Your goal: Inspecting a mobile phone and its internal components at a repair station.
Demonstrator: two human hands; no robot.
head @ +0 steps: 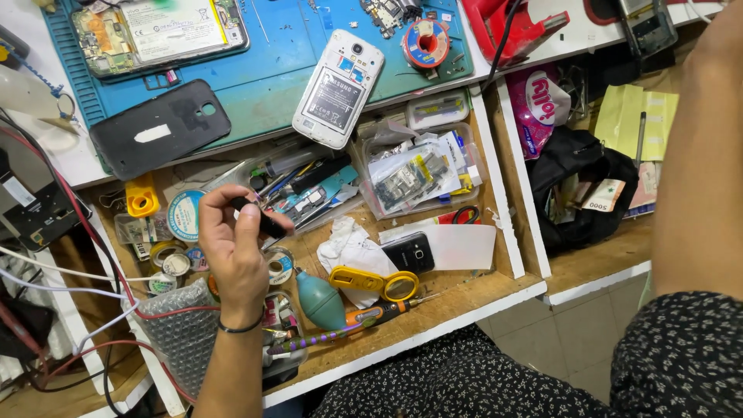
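Black and oblong, a small part (259, 217) sat pinched between the thumb and fingertips of the left hand (232, 248), raised above the open wooden drawer (457, 290). The right hand was out of view; only its forearm (696, 155) showed. A white phone (338, 87) lay back-open on the blue mat (263, 85) above.

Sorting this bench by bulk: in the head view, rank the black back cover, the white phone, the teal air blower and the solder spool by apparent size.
1. black back cover
2. white phone, only slightly smaller
3. teal air blower, nearer the camera
4. solder spool, farthest, so unsure
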